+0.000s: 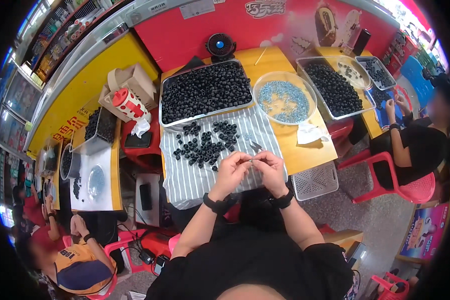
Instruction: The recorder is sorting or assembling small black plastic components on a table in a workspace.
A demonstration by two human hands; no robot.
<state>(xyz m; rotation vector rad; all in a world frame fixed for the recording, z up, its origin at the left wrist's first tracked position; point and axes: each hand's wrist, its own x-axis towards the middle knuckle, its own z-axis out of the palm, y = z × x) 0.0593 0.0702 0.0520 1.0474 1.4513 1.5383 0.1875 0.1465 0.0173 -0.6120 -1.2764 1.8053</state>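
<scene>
My left hand [231, 173] and my right hand [269, 171] meet over the near side of a grey-and-white striped cloth [190, 181]. Thumbs and fingertips are pinched together on both; whatever lies between them is too small to make out. Just beyond the right fingers lies a dark-tipped tool [256, 147], perhaps pliers, partly covered by the hand. A loose spread of small black ring-shaped pieces [203, 147] lies on the cloth to the left. A few tiny pale-blue bits [247, 136] rest near the tool.
Behind the cloth stands a clear bin [161, 114] heaped with black pieces. To its right is a round tub [312, 107] of small pale-blue pieces, with a white paper [312, 134] beside it. A black fan [220, 46] stands behind. Other people work at tables left and right.
</scene>
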